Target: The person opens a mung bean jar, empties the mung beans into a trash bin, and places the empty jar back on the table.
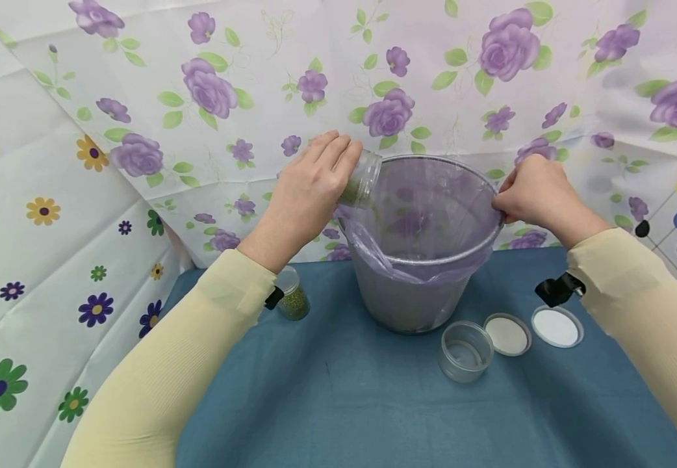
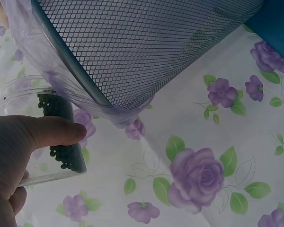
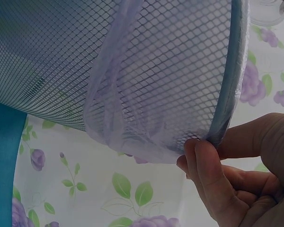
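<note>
A mesh bin [image 1: 414, 292] lined with a pale purple bag [image 1: 426, 214] stands at the back of the blue table. My left hand [image 1: 309, 185] grips a clear jar [image 1: 364, 179] of small green beads, tipped with its mouth over the bin's left rim. In the left wrist view the jar [image 2: 47, 137] lies on its side against the mesh bin [image 2: 146, 42], beads pooled inside, and my left hand [image 2: 23, 146] wraps it. My right hand [image 1: 534, 192] pinches the bin's right rim; the right wrist view shows my right hand [image 3: 227, 165] pinching rim and bag [image 3: 132, 132].
A second jar of green beads [image 1: 292, 296] stands by my left sleeve. In front of the bin sit an empty clear jar [image 1: 465, 351] and two loose lids [image 1: 508, 335] [image 1: 557, 326]. Flowered cloth [image 1: 210, 91] hangs behind and to the left.
</note>
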{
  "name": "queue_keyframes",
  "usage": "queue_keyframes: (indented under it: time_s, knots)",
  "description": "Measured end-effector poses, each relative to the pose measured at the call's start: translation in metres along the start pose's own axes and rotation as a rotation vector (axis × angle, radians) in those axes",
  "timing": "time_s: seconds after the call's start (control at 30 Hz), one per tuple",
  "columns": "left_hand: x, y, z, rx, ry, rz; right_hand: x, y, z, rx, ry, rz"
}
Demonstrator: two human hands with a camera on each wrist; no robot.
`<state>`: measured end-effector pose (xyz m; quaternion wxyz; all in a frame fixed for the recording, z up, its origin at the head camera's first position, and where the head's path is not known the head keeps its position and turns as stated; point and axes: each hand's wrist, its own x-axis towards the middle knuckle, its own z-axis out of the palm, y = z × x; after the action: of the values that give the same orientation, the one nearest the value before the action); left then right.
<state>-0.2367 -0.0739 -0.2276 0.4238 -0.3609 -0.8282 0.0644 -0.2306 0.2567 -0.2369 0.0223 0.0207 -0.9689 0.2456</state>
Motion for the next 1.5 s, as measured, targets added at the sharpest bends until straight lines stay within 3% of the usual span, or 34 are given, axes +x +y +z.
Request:
queue_keyframes:
  time_s: [1.5]
  knots:
    - [0.0019, 0.0046, -0.0023, 0.042, 0.011, 0.020, 0.0017, 0.0013, 0.0013, 0.003, -0.003, 0.017]
